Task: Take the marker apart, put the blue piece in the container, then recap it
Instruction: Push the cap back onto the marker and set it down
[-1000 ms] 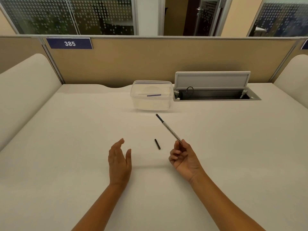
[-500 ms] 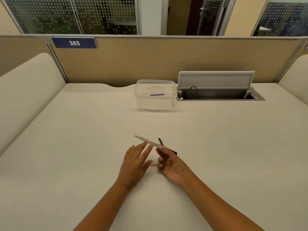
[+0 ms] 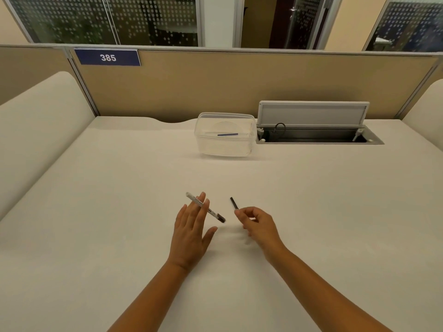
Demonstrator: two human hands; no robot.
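Observation:
The white marker body (image 3: 195, 200) with its dark tip pointing right lies across the fingers of my left hand (image 3: 191, 231), pinched between the outstretched index and middle fingers just above the table. The black cap (image 3: 234, 202) lies on the table a little to the right. My right hand (image 3: 257, 226) hovers with loosely curled fingers, its fingertips right at the cap's near end, and I see no grip on the cap. The thin blue piece (image 3: 227, 134) lies inside the clear plastic container (image 3: 206, 147) at the back of the desk.
An open cable tray (image 3: 316, 137) with a raised grey lid sits right of the container. Beige partition panels (image 3: 215, 87) close off the back of the white desk (image 3: 96, 212), and padded dividers stand at both sides.
The marker body passed from my right hand to my left hand and now points its tip to the right. My right hand let go and moved to the cap.

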